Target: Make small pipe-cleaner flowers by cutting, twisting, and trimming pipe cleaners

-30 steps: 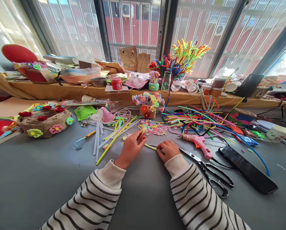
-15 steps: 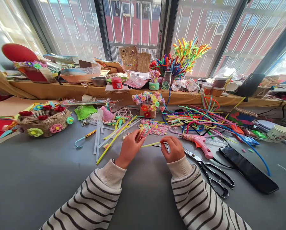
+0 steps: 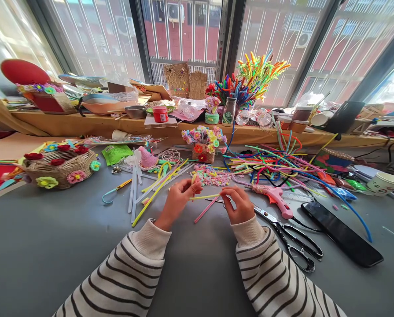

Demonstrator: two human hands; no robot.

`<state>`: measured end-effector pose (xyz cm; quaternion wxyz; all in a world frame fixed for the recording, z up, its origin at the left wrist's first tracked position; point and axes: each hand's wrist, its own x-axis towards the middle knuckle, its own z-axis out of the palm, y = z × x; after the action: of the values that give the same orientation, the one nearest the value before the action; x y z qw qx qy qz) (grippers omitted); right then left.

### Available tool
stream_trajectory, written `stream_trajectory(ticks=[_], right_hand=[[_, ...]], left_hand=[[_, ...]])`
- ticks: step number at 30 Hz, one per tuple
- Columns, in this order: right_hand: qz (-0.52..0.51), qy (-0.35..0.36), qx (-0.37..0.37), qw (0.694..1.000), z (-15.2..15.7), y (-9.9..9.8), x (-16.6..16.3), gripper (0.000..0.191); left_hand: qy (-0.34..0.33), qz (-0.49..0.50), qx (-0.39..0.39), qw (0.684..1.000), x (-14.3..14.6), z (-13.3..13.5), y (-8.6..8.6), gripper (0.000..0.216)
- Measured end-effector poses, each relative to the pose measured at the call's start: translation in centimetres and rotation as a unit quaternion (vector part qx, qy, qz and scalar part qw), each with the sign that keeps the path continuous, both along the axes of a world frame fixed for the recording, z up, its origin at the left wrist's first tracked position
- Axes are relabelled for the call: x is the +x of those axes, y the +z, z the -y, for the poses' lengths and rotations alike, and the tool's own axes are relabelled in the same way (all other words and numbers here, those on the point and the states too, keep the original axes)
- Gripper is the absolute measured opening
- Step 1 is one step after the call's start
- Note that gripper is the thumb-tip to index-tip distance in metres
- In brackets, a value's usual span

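A short yellow pipe cleaner stretches between my two hands above the grey table. My left hand is closed on its left end, and a small pale yellow and pink bit shows at those fingertips, too small to make out. With thumb and fingers, my right hand pinches the other end. Just below the yellow piece, a pink pipe cleaner lies slanted on the table. Large black-handled scissors rest beside my right wrist, their blades partly hidden behind that hand.
Behind the scissors lies a pink glue gun, with a black phone to its right. Loose pipe cleaners are heaped at the back right. Small pastel pieces surround a flower basket. A twine basket stands left.
The pink pipe cleaner has left my left hand and now lies on the table between my hands. My left hand has turned slightly; my right hand still pinches the yellow piece.
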<state>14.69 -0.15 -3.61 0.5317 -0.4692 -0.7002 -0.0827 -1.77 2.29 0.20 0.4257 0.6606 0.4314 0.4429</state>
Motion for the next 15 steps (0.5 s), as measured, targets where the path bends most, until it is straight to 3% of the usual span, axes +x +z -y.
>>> stream_trajectory(ticks=[8,12,15], right_hand=[[-0.023,-0.043,-0.009,0.999,0.4,0.52,-0.07,0.012],[-0.124,-0.03,-0.112,0.985,0.75,0.61,-0.41,0.014],[-0.238,0.018,-0.22,0.946,0.63,0.55,-0.56,0.019]], left_hand=[[-0.099,-0.03,-0.034,0.994,0.48,0.34,-0.45,0.027],[-0.112,-0.016,-0.058,0.992,0.43,0.26,-0.49,0.027],[-0.112,0.005,-0.082,0.99,0.46,0.26,-0.4,0.027]])
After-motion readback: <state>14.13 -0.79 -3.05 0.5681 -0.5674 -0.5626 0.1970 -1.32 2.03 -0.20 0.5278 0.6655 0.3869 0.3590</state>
